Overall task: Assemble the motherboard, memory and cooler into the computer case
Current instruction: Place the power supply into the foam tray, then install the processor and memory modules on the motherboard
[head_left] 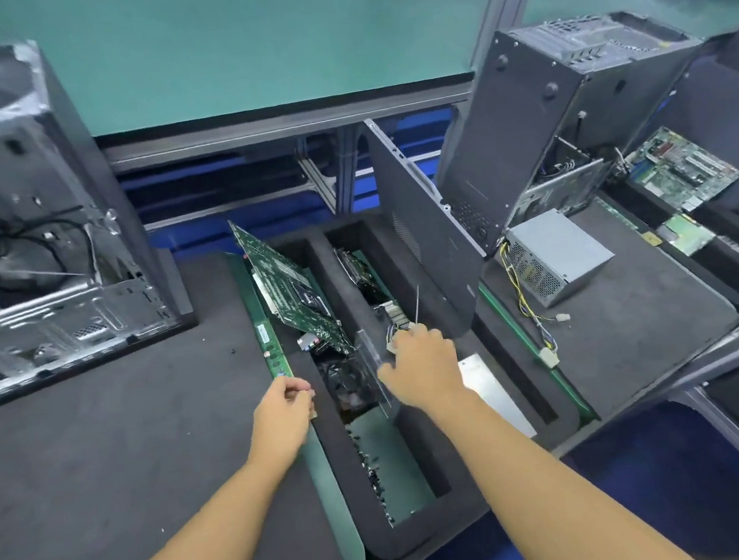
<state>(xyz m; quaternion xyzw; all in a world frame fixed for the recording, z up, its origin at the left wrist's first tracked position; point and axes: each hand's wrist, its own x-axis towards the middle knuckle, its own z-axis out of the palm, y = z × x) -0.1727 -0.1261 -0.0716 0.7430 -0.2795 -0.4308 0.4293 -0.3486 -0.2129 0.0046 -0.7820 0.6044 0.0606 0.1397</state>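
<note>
A green motherboard (288,285) leans tilted in the left slot of a black foam tray (418,522). A green memory stick (267,335) lies along the tray's left edge. A dark cooler (357,269) sits in the neighbouring slot. The open computer case (39,285) lies on its side at the left. My left hand (284,413) hovers at the near end of the memory stick with its fingers curled; nothing shows in them. My right hand (421,362) grips a thin grey metal strip (371,359) standing on edge over the slot, next to loose cables.
A dark side panel (423,235) leans upright behind my right hand. To the right are a second case (570,103), a grey power supply (557,255) with trailing wires, and another motherboard (682,168). A green-topped shelf (257,50) runs across the back.
</note>
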